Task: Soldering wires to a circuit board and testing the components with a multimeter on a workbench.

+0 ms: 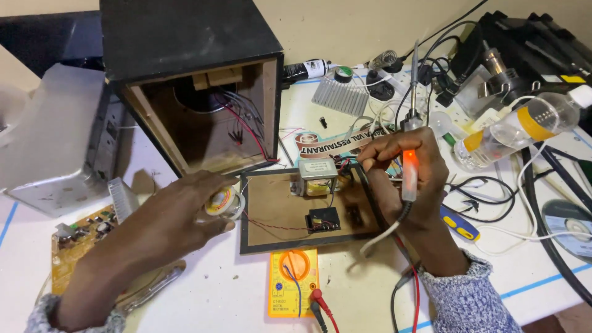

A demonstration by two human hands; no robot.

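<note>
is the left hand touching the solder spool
Touching. The head view shows the left hand wrapped around the solder spool, fingers closed over its rim with no gap.

Open black wooden speaker cabinet (191, 74) at back left; flat brown panel with metal transformer (306, 206) just in front, yellow rectangular multimeter (294, 282) nearer still. Tan circuit board (77, 243) at far left, clear plastic bottle (524, 126) lying at right, power strip (401, 80) behind panel.
</note>
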